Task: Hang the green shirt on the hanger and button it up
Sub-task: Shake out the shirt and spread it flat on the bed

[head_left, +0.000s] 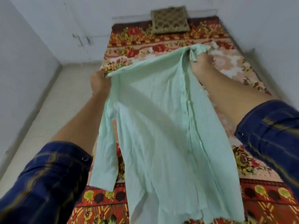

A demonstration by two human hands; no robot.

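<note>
A pale green shirt (pixel 155 120) hangs in the air between my two raised hands, above the bed. My left hand (pixel 98 83) grips one shoulder of it at the left. My right hand (pixel 200 63) grips the collar end at the upper right, beside the button placket that runs down the shirt's right side. One sleeve dangles at the lower left. No hanger is in view.
A bed with a red and orange floral cover (pixel 242 196) lies under the shirt. A brown patterned cushion (pixel 169 20) sits at its far end against the wall. A pale tiled floor (pixel 53 101) and white cupboard doors (pixel 84 39) are at the left.
</note>
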